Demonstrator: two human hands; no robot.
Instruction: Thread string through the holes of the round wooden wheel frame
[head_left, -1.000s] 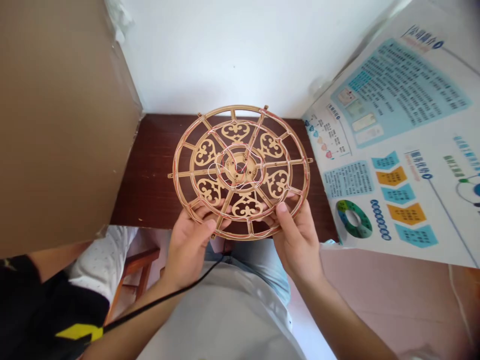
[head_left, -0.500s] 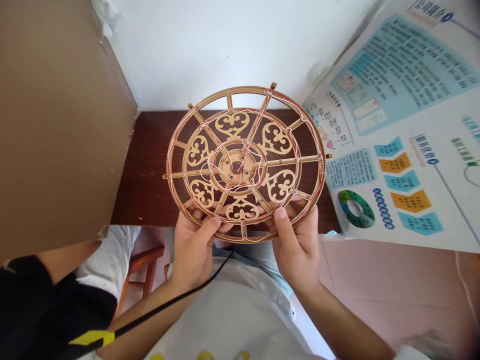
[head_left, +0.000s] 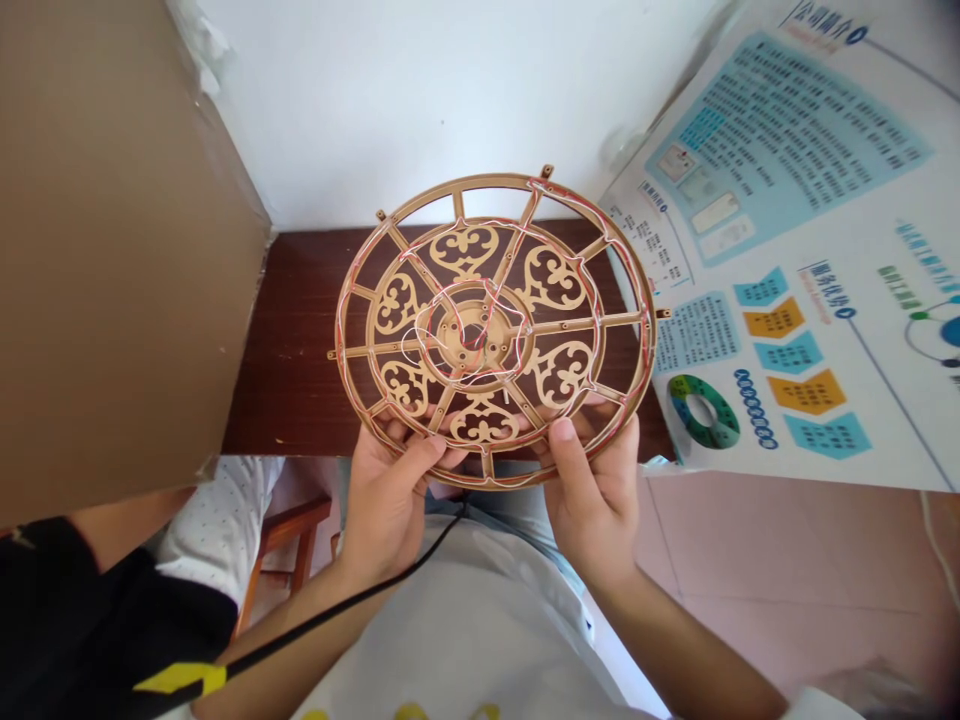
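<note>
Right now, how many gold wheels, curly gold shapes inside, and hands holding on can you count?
Gold wheel: 1
Curly gold shapes: 6
Hands, left hand and right hand: 2
Total: 9

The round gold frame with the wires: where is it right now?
In the head view, the round gold frame is at the centre, held at its near edge by the left hand and right hand, above the dark tabletop.
</note>
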